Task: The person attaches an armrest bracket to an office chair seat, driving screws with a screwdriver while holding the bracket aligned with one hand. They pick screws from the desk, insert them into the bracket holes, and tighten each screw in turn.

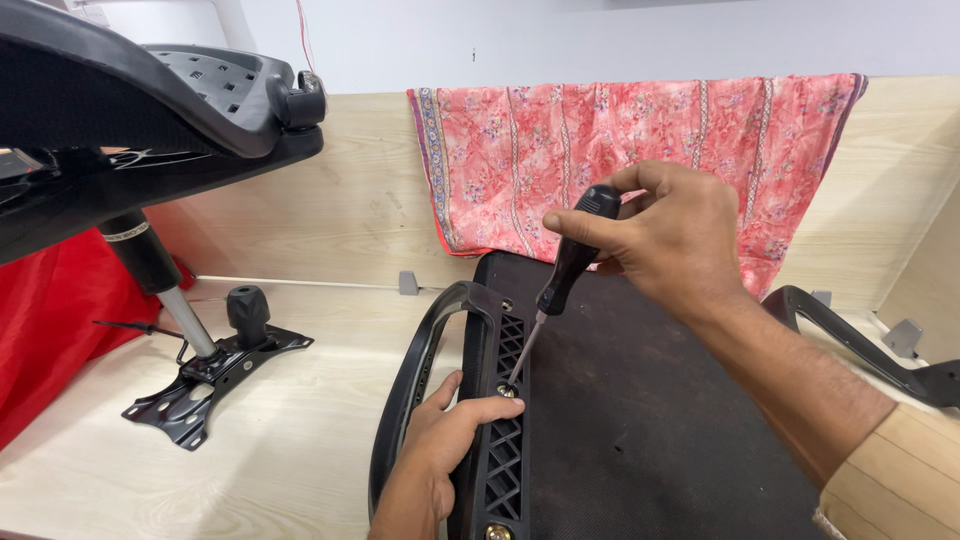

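A black chair seat [640, 400] lies upside down on a pale wooden surface. My right hand [670, 235] grips the black handle of a screwdriver [570, 265]; its thin shaft slants down to a screw [507, 391] in the black armrest bracket [505, 400]. My left hand [440, 440] rests on that bracket just below the screw, thumb and fingers pressed against it, beside the curved black armrest [420, 360]. A second brass screw [497, 533] shows lower on the bracket.
A black metal tilt plate with knob and gas cylinder [215, 355] lies at left under another black chair part [150, 100]. Red cloth [50, 320] sits far left, a pink patterned cloth [620, 150] hangs over the back panel, and a second armrest [850, 340] lies at right.
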